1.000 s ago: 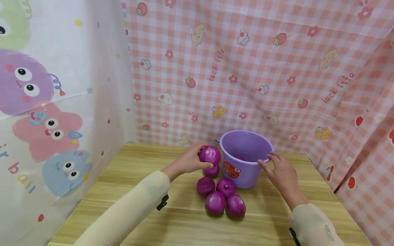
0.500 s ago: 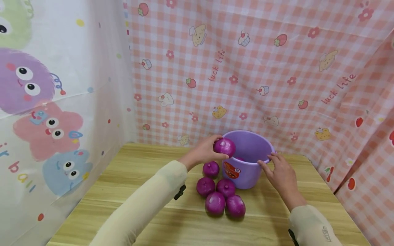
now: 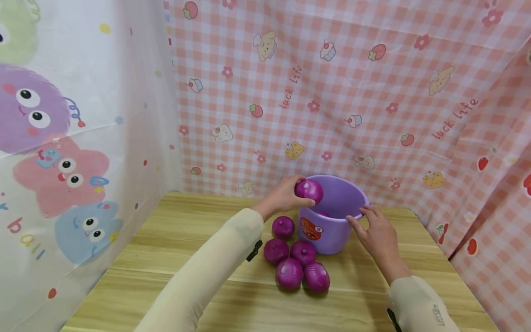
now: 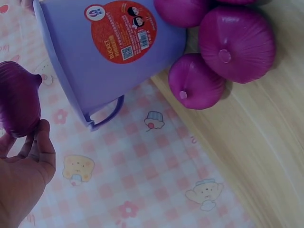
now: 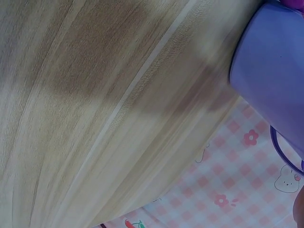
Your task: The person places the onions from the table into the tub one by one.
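My left hand [image 3: 287, 195] grips a purple onion [image 3: 309, 191] above the left rim of a lilac bucket [image 3: 325, 236]. In the left wrist view the fingers and thumb are around the lower part of that onion [image 4: 18, 102]. My right hand [image 3: 378, 232] pinches the bucket's front right rim, thumb outside and fingertips at the edge. Inside the bucket a sliver of another onion [image 3: 323, 214] shows; the rest of the inside is hidden. Several more onions [image 3: 289, 274] lie in a cluster on the wooden table, left and in front of the bucket.
The wooden table [image 3: 199, 258] backs onto a pink checked cloth [image 3: 232, 101]. A white cloth with cartoon figures [image 3: 137, 92] hangs at the left. The bucket's handle [image 4: 111, 114] hangs at its side, and a red label [image 4: 124, 33] faces the onions.
My left hand has carried the onion right and up, from beside the bucket to over its left rim. My right hand has stayed on the rim, and the table onions lie as before.
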